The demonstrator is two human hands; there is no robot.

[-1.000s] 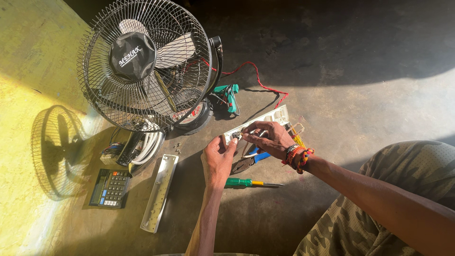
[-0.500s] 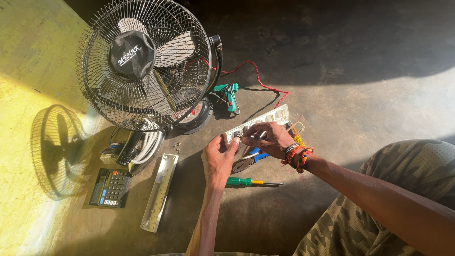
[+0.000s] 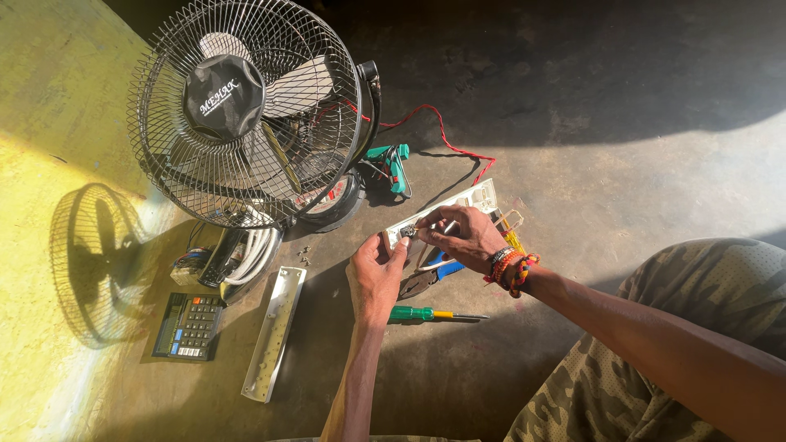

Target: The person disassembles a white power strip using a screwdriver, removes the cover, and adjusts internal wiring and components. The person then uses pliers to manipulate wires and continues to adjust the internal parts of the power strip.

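Observation:
My left hand (image 3: 375, 274) grips the near end of a white opened power strip body (image 3: 475, 199) that slants up to the right above the floor. My right hand (image 3: 460, 235), with beaded bracelets at the wrist, pinches a thin metal tool against a small part at that end of the strip. Below my hands lie pliers with blue handles (image 3: 427, 274) and a green-handled screwdriver (image 3: 432, 313).
A caged table fan (image 3: 246, 115) stands at the upper left with red wire (image 3: 442, 135) trailing from it. A teal tool (image 3: 395, 164), a strip cover plate (image 3: 274, 331), a calculator (image 3: 190, 325) and a coil of white cable (image 3: 250, 250) lie on the concrete floor. My camouflage-clad knee (image 3: 696, 327) is at right.
Both hands and the strip have stayed in nearly the same place; my right fingers have shifted slightly on the strip's end.

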